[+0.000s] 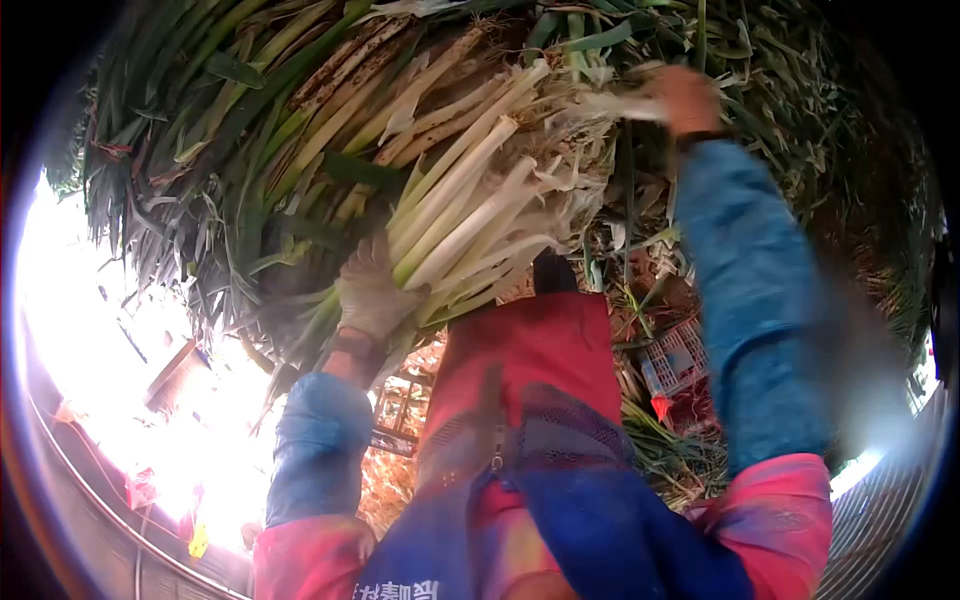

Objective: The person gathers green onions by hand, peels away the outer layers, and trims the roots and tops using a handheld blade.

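We've got our left hand [370,290] clamped round the green onions [470,200], white ends toward our right hand [685,100] pinching a strip [620,105].

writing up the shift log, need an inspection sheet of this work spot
surface: ground, strewn with leaf trimmings
job's things: bundle of leeks, white stalks pointing toward the person
clutter: plastic crate on the ground; heap of green leaves behind the bundle
hands: gloved left hand grips the bundle from below; right hand closed on a stalk end, blurred
cables: nothing seen
surroundings: strong glare at left, detail washed out
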A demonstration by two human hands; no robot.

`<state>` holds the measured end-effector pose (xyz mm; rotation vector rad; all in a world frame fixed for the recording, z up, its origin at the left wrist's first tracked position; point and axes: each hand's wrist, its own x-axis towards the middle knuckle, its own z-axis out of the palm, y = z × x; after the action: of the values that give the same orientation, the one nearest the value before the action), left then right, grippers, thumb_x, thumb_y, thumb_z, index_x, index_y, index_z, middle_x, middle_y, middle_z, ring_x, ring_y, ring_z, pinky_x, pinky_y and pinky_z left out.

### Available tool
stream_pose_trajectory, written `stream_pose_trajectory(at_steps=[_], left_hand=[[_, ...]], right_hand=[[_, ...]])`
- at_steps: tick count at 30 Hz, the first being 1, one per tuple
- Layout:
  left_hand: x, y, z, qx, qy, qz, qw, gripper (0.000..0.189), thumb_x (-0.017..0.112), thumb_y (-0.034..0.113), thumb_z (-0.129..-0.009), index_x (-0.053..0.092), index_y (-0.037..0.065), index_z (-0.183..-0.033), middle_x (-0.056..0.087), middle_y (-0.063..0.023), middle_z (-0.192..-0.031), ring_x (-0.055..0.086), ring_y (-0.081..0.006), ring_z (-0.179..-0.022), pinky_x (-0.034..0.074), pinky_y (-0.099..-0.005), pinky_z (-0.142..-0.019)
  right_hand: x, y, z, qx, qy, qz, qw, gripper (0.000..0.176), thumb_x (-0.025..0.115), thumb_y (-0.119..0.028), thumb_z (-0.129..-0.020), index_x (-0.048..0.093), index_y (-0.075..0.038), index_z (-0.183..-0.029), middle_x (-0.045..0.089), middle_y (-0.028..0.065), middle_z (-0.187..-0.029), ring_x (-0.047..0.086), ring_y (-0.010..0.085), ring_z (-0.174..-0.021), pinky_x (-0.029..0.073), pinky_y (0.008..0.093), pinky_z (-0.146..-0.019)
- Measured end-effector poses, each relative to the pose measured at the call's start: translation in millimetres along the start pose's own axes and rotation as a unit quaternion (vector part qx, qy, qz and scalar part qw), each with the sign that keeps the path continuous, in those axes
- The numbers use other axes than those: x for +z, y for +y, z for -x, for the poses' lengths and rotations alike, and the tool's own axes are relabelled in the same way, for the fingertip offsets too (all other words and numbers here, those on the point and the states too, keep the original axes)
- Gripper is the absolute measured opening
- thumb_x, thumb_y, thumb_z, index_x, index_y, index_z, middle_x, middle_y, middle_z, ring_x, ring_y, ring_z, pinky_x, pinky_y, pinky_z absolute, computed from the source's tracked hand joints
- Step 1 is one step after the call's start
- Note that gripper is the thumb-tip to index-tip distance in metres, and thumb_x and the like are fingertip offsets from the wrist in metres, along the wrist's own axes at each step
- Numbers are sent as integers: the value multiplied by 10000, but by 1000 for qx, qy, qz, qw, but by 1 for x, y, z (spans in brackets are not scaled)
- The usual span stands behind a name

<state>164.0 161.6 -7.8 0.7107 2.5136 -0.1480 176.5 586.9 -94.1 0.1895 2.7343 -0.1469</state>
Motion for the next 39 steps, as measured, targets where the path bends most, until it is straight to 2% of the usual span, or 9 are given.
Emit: stream_pose_trajectory(at_steps=[3, 12, 16, 18, 19, 24, 30, 35, 39], left_hand=[[-3, 5, 0, -22, -44, 21, 999, 1077, 787, 499, -550, 303, 2, -1374, 462, -246, -1243, 493, -390, -1110, 412, -454, -936], [11, 11, 0, -12, 7, -50, 999, 1025, 783, 447, -580, 295, 27, -1378, 500, -199, -1176, 524, -376, -1059, 429, -449, -899], [16, 9, -1, -6, -4, -36, 999, 1010, 795, 415, -575, 304, 17, -1363, 497, -202, -1168, 514, -378, -1065, 420, -453, -911], [9, 15, -5, -18, -23, -18, 999, 1006, 803, 402, -572, 307, 13, -1356, 494, -201, -1177, 505, -375, -1078, 408, -450, -927], [5, 20, -5, -24, -32, -7, 999, 1005, 808, 395, -570, 309, 11, -1353, 492, -201, -1182, 500, -374, -1085, 403, -448, -935], [10, 16, -5, -30, -26, -3, 999, 1004, 817, 370, -561, 312, 15, -1353, 484, -204, -1206, 483, -378, -1115, 381, -446, -966], [15, 20, -7, -8, -8, -8, 1000, 1039, 815, 396, -550, 298, -10, -1354, 476, -237, -1205, 485, -400, -1107, 408, -465, -944], [7, 33, -8, 7, 34, 0, 999, 906, 809, 300, -521, 384, -19, -1254, 512, -234, -1110, 515, -414, -1036, 431, -474, -898], [16, 23, -11, 12, 32, 6, 999, 913, 810, 292, -507, 388, -26, -1251, 516, -237, -1108, 521, -417, -1028, 440, -471, -889]], right_hand=[[-30, 120, 15, 110, 46, -10, 993, 403, 609, -348, -817, 547, -40, -1070, 560, 189, -1086, 588, 322, -992, 509, 439, -740], [85, -118, 70, 6, -119, -238, 964, 383, 528, -421, -876, 630, -64, -972, 629, 186, -930, 623, 314, -858, 507, 412, -757], [118, 60, 31, 138, 16, -107, 984, 287, 523, -331, -908, 664, -83, -930, 658, 152, -848, 647, 273, -773, 513, 400, -674], [145, 224, 23, 197, 137, -385, 891, 253, 520, -286, -924, 682, -92, -909, 672, 135, -807, 660, 253, -730, 516, 394, -633], [105, 221, 36, 242, 105, -131, 956, 295, 495, -313, -945, 641, -72, -1034, 660, 174, -907, 651, 294, -810, 506, 423, -680], [86, 54, 80, 273, -98, -268, 919, 705, 636, -602, -746, 585, -10, -1126, 626, 245, -978, 615, 389, -901, 493, 418, -792], [179, -116, 97, 130, -124, -304, 936, 340, 570, -374, -818, 700, -73, -906, 658, 166, -921, 633, 369, -868, 509, 464, -739], [208, -84, 66, 16, -165, -122, 979, 224, 548, -223, -854, 665, -46, -928, 653, 148, -927, 643, 343, -814, 509, 448, -616], [216, 53, 54, 290, 56, -115, 948, 271, 546, -201, -894, 657, -2, -746, 649, 191, -711, 649, 325, -684, 511, 448, -571]])
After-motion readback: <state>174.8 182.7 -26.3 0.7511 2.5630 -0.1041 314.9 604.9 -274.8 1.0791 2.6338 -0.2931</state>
